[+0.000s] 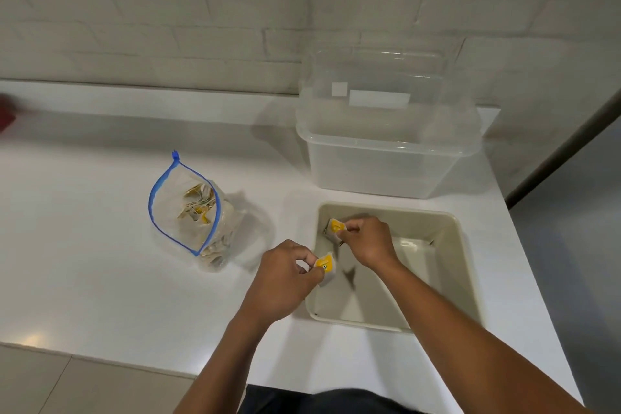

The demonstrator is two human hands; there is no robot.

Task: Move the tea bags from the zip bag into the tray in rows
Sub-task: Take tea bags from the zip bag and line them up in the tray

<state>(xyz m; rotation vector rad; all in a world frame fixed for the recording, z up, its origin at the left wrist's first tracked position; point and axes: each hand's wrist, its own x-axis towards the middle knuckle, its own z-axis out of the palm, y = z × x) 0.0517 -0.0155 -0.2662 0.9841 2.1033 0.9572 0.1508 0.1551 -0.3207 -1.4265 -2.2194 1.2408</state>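
A clear zip bag (188, 212) with a blue zipper stands open on the white counter, with several yellow-tagged tea bags inside. To its right lies a beige square tray (450, 265). My right hand (366, 240) pinches one tea bag (336, 227) low in the tray's far left corner. My left hand (285, 276) pinches a second tea bag (326, 264) over the tray's left rim.
A clear plastic box (386, 158) with its lid propped behind it stands just beyond the tray against the tiled wall. The counter's right edge (537, 279) runs close to the tray. A red thing (6, 111) shows at the far left.
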